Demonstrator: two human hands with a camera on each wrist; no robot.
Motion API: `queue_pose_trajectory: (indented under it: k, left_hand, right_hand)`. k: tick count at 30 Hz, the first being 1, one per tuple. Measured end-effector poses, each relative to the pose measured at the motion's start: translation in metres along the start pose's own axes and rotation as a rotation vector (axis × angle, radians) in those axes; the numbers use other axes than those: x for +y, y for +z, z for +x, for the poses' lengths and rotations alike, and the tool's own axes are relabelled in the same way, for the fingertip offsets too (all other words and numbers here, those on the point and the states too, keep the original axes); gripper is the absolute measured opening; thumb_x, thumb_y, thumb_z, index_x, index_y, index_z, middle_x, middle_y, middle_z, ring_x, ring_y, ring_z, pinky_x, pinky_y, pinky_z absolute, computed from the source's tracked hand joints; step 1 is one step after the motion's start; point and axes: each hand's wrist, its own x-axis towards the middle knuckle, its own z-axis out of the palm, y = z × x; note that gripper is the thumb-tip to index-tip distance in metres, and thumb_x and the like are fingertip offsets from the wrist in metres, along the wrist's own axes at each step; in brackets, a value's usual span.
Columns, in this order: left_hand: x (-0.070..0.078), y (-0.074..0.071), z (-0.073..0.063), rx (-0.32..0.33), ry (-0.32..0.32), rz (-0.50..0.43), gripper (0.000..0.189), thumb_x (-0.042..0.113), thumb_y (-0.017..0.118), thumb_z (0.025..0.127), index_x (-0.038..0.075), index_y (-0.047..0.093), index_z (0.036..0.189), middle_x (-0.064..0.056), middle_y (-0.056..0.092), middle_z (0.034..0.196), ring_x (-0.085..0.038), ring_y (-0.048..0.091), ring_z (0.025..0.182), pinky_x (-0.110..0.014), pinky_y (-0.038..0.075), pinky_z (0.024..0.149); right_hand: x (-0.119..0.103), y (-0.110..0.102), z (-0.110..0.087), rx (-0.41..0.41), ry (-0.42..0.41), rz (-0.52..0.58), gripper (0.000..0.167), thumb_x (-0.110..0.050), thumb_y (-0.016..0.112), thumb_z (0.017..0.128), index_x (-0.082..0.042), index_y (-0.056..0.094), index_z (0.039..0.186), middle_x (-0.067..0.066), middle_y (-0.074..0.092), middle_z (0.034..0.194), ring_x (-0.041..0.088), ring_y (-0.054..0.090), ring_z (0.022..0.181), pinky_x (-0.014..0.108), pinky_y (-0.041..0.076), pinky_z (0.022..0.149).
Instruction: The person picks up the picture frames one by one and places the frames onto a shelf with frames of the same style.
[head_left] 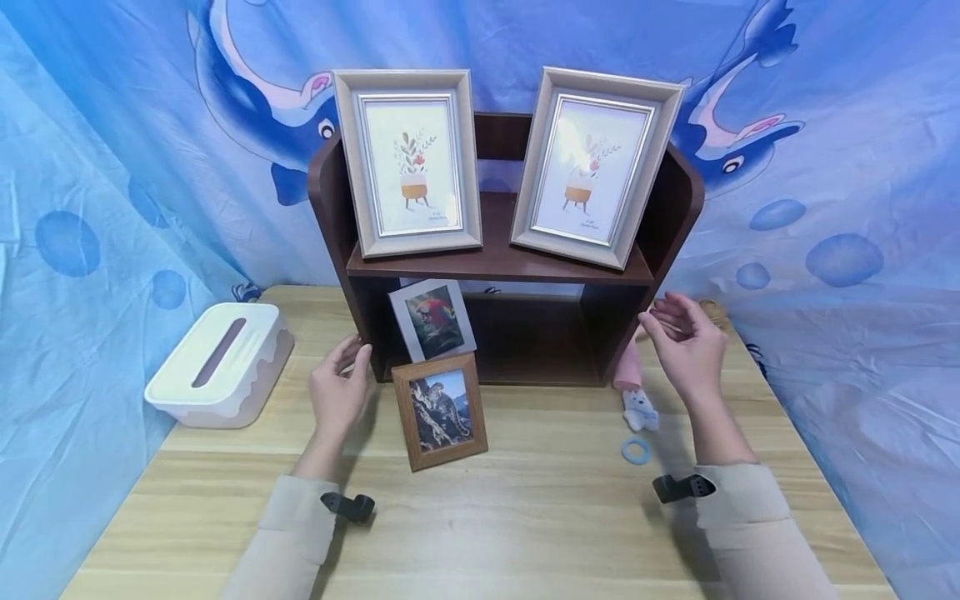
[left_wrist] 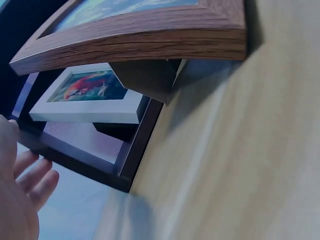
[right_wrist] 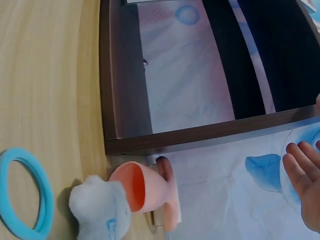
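A dark brown two-tier shelf (head_left: 497, 273) stands on the table between my hands. My left hand (head_left: 341, 387) is beside its left side panel with loosely bent fingers, holding nothing. On the other side my right hand (head_left: 690, 346) is near the right side panel, its fingers relaxed and nothing in them. Two champagne-coloured picture frames (head_left: 408, 242) lean side by side on the upper tier. In the lower tier's left part stands a white frame (left_wrist: 85, 112) with a parrot picture. A brown wooden frame (head_left: 447, 408) with a leopard picture stands propped on the table before it.
A white tissue box (head_left: 262, 367) sits on the table at the left. Right of the shelf are a pink cup-like object (right_wrist: 150, 192), a small white plush bear (right_wrist: 95, 205) and a light blue ring (right_wrist: 46, 210). A blue cloth backdrop (head_left: 67, 333) with dolphins surrounds the table.
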Motion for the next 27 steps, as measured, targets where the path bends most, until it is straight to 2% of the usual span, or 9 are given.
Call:
queue_pose_trajectory:
  k: [3,5,10,14,17,20,22,24,27]
  left_hand:
    - [0.001,-0.007,-0.005,0.026,-0.006,-0.056,0.025,0.013,0.069,0.097,-0.006,0.072,0.113,-0.020,0.076,0.098,-0.004,0.072,0.082,-0.007,0.053,0.068]
    - [0.002,-0.011,-0.008,0.031,-0.008,-0.086,0.022,0.011,0.068,0.098,-0.007,0.072,0.110,-0.021,0.076,0.095,0.004,0.069,0.076,-0.009,0.055,0.067]
    - [0.011,-0.018,-0.016,-0.036,-0.073,-0.159,0.021,0.004,0.065,0.098,-0.011,0.069,0.112,-0.027,0.073,0.098,0.001,0.070,0.074,-0.015,0.058,0.070]
    - [0.033,-0.024,-0.025,-0.110,-0.127,-0.167,0.025,0.000,0.060,0.099,-0.017,0.064,0.118,-0.033,0.070,0.103,0.006,0.068,0.075,-0.022,0.060,0.074]
    - [0.047,-0.027,-0.030,-0.154,-0.150,-0.132,0.027,-0.001,0.058,0.100,-0.016,0.062,0.122,-0.032,0.070,0.106,0.007,0.068,0.077,-0.024,0.060,0.076]
    - [0.052,-0.027,-0.035,-0.192,-0.152,-0.115,0.030,0.000,0.057,0.101,-0.015,0.060,0.126,-0.031,0.070,0.108,-0.015,0.075,0.086,-0.025,0.060,0.079]
    - [0.052,-0.027,-0.037,-0.217,-0.140,-0.114,0.031,0.002,0.055,0.103,-0.014,0.059,0.129,-0.032,0.069,0.110,-0.033,0.074,0.094,-0.029,0.060,0.081]
    - [0.051,-0.028,-0.039,-0.246,-0.131,-0.137,0.033,0.005,0.052,0.105,-0.015,0.057,0.131,-0.034,0.067,0.114,-0.046,0.068,0.102,-0.035,0.058,0.083]
    - [0.049,-0.030,-0.042,-0.292,-0.134,-0.164,0.036,0.008,0.045,0.108,-0.015,0.053,0.135,-0.035,0.064,0.120,-0.049,0.065,0.108,-0.041,0.056,0.088]
  right_hand:
    - [0.001,0.002,0.000,-0.023,0.026,0.013,0.045,0.003,0.077,0.086,0.014,0.060,0.126,0.035,0.067,0.112,0.002,0.070,0.094,0.015,0.056,0.083]
    - [0.000,0.003,0.001,-0.035,0.039,0.003,0.047,0.000,0.078,0.086,0.012,0.060,0.128,0.033,0.068,0.114,0.002,0.069,0.096,0.018,0.057,0.085]
    - [-0.002,0.007,0.003,-0.063,0.065,-0.047,0.052,-0.002,0.078,0.086,0.010,0.058,0.132,0.030,0.067,0.120,-0.003,0.064,0.098,0.025,0.057,0.090]
    - [0.015,0.013,0.006,-0.071,0.052,-0.083,0.057,-0.002,0.081,0.084,0.002,0.059,0.136,0.024,0.068,0.122,0.018,0.069,0.108,0.016,0.055,0.086]
    - [0.032,0.019,0.008,-0.069,0.031,-0.089,0.052,-0.004,0.083,0.083,-0.001,0.065,0.131,0.021,0.071,0.117,0.032,0.070,0.107,0.007,0.053,0.077]
    - [0.039,0.023,0.009,-0.063,0.001,-0.129,0.031,-0.006,0.081,0.085,0.001,0.073,0.114,0.019,0.075,0.103,0.013,0.074,0.094,0.004,0.051,0.069]
    - [0.042,0.024,0.009,-0.055,-0.032,-0.159,0.017,-0.007,0.079,0.087,0.003,0.075,0.100,0.019,0.076,0.092,-0.005,0.069,0.083,0.003,0.049,0.065]
    - [0.043,0.025,0.008,-0.045,-0.071,-0.192,0.010,-0.006,0.077,0.088,0.003,0.076,0.090,0.019,0.076,0.084,-0.018,0.061,0.074,0.002,0.046,0.063]
    - [0.043,0.027,0.008,-0.043,-0.114,-0.197,0.009,-0.004,0.076,0.088,0.004,0.076,0.084,0.020,0.075,0.081,-0.023,0.056,0.071,0.001,0.044,0.062]
